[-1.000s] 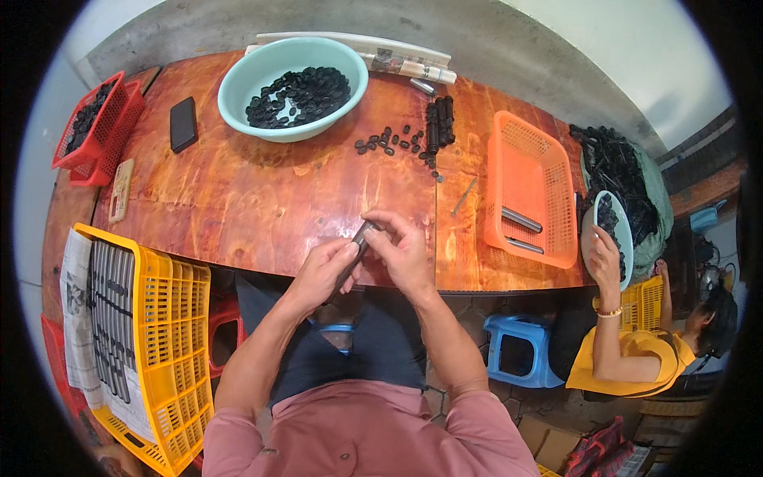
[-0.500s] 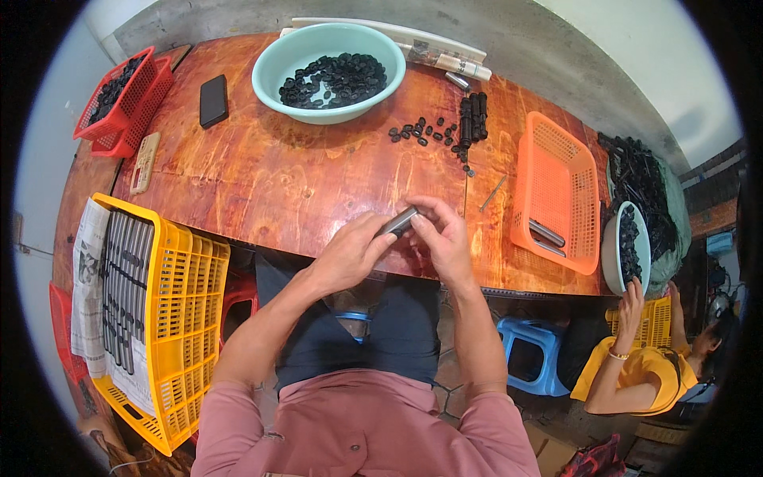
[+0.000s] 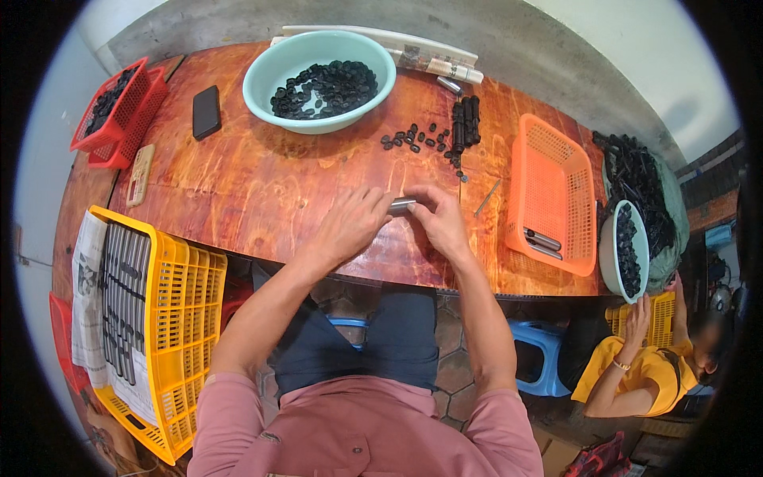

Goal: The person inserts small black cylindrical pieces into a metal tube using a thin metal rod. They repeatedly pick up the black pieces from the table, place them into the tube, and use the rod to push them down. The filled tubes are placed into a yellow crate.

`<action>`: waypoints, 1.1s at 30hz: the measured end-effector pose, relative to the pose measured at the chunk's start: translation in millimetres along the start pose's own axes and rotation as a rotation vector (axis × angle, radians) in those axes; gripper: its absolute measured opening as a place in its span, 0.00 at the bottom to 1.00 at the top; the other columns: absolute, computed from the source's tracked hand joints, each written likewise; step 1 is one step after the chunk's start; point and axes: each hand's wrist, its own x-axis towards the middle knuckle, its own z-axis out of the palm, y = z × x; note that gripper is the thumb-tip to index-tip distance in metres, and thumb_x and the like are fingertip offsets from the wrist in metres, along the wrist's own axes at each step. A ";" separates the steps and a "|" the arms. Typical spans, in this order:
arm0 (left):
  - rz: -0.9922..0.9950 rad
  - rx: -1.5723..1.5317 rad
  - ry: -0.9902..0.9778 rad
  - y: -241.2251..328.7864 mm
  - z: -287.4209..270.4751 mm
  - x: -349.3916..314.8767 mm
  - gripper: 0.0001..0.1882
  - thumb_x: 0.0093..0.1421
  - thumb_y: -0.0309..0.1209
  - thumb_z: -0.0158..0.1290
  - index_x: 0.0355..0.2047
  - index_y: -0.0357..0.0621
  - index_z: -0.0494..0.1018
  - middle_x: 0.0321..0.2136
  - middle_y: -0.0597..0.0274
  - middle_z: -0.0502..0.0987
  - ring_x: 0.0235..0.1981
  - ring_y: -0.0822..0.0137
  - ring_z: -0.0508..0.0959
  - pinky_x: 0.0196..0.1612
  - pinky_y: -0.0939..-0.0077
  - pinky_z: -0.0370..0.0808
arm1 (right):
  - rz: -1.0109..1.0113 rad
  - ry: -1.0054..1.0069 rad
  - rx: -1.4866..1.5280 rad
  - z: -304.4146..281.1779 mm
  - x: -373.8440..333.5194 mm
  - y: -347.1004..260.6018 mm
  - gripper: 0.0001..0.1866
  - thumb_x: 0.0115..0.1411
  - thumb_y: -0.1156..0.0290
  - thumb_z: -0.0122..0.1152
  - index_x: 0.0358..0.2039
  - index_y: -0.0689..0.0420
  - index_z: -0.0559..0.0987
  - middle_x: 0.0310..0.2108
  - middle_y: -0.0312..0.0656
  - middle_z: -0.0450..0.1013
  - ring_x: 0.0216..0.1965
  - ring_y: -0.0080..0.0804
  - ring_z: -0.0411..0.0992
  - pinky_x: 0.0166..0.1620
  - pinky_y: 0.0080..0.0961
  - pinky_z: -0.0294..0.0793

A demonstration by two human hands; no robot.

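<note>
A short dark-grey metal tube (image 3: 402, 205) lies between my two hands, close above the table's near part. My left hand (image 3: 355, 223) has its fingers over the tube's left end; my right hand (image 3: 439, 220) pinches the other end between thumb and fingers. Beyond them, loose black oval caps (image 3: 416, 137) are scattered beside black ribbed cylinders (image 3: 466, 125). To the right of my hands lie a thin metal rod (image 3: 487, 198) and an orange basket (image 3: 520, 183) holding a few metal tubes (image 3: 544, 242).
A teal basin (image 3: 262, 115) with black caps stands at the back. At left are a phone (image 3: 206, 112), red baskets (image 3: 127, 131) and a yellow crate (image 3: 184, 334) of tubes. A co-worker in yellow (image 3: 628, 381) sits at right near another basin (image 3: 609, 254).
Both hands have moved forward over the table with the tube. The tube has turned from slanted to nearly level, and my left fingers are now spread further over it.
</note>
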 end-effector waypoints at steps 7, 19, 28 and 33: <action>-0.073 -0.072 0.094 6.2 4.1 -3.8 0.19 0.54 0.30 0.62 0.46 0.44 0.74 0.37 0.56 0.74 0.40 0.54 0.77 0.42 0.61 0.74 | -0.043 0.011 -0.007 0.7 -11.3 5.7 0.11 0.59 0.84 0.58 0.42 0.66 0.80 0.37 0.41 0.79 0.40 0.27 0.77 0.45 0.23 0.78; -0.038 -0.049 -0.005 2.5 2.3 -2.6 0.20 0.54 0.33 0.63 0.46 0.44 0.74 0.34 0.58 0.74 0.38 0.56 0.76 0.41 0.61 0.73 | 0.030 0.093 -0.294 10.8 19.9 -23.4 0.12 0.60 0.68 0.60 0.38 0.65 0.81 0.31 0.49 0.79 0.37 0.36 0.78 0.43 0.29 0.75; -0.051 -0.154 -0.023 -4.4 1.3 2.3 0.16 0.55 0.34 0.63 0.42 0.43 0.76 0.33 0.57 0.74 0.38 0.56 0.76 0.42 0.61 0.72 | -0.170 0.242 -0.885 34.3 49.0 -2.8 0.13 0.63 0.64 0.54 0.37 0.61 0.78 0.38 0.52 0.72 0.45 0.51 0.69 0.49 0.47 0.66; -0.045 -0.192 -0.001 -9.3 1.1 7.0 0.15 0.54 0.36 0.63 0.38 0.43 0.76 0.33 0.59 0.74 0.38 0.57 0.75 0.41 0.63 0.72 | -0.232 0.311 -0.902 38.0 48.4 1.4 0.11 0.64 0.64 0.54 0.34 0.60 0.74 0.35 0.51 0.70 0.41 0.51 0.67 0.44 0.47 0.63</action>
